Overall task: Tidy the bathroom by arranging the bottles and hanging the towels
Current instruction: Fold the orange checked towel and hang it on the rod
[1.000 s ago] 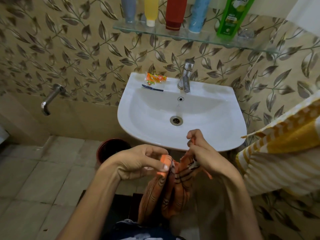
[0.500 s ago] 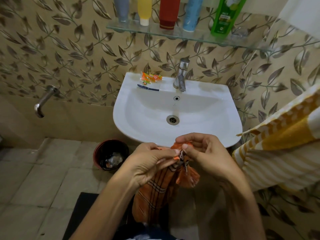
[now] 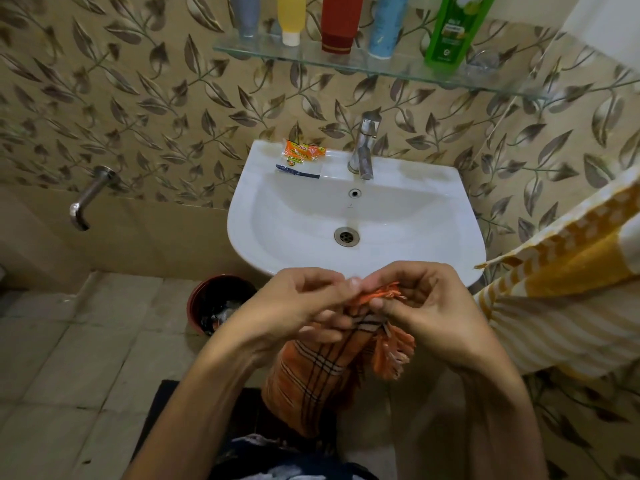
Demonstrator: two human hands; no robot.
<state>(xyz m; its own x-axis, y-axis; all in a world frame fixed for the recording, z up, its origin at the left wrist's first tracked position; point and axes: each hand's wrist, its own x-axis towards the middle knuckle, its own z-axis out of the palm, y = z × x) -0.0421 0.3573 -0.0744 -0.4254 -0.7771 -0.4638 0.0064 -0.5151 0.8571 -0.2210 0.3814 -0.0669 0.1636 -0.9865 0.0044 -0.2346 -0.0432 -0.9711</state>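
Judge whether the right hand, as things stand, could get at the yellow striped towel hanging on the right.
Probably not yet: the right hand is pinching the orange checked towel together with the left hand. The yellow striped towel hangs close beside it, nothing between.

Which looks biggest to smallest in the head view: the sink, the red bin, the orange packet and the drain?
1. Sink
2. Red bin, partly hidden by the left arm
3. Orange packet
4. Drain, close to the packet in size but smaller

Glass shelf [image 3: 346,65] carrying five bottles [image 3: 341,24] in a row, sink [image 3: 433,265] rim holding orange packet [image 3: 303,152], dark razor [image 3: 298,172]
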